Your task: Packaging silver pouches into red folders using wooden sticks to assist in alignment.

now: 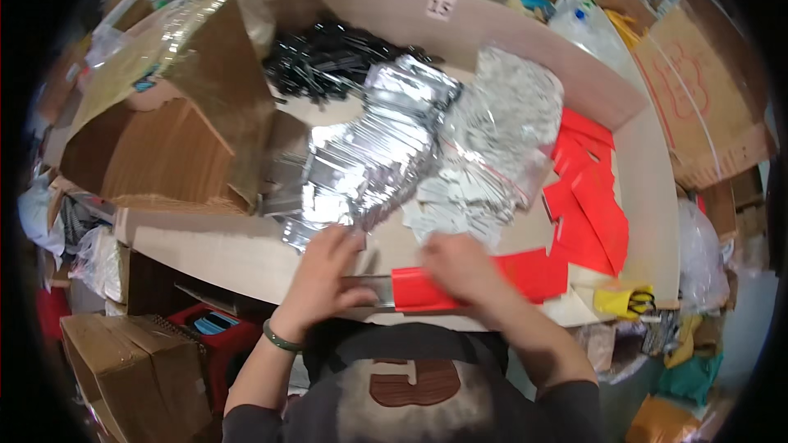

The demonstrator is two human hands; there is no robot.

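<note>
My left hand (pixel 324 271), with a dark green bangle at the wrist, is at the table's near edge. Its thumb and fingers are apart; the fingertips reach the near end of the silver packets (pixel 369 156). Its thumb lies against a flat silver strip (pixel 376 289) whose right end meets a red sleeve (pixel 525 273). Over the left part of that sleeve is my right hand (pixel 460 267), its fingers curled and smeared by motion, so its grip is unclear. Beyond it lie small white packets (pixel 464 197), some spilling from a clear bag (pixel 509 107).
More red sleeves (pixel 587 197) lie at the right. Black slender items (pixel 328 57) are heaped at the back. An open cardboard box (pixel 164 139) stands at the left. The tabletop has a raised rim (pixel 509 29). A yellow item (pixel 620 299) sits at the near right corner.
</note>
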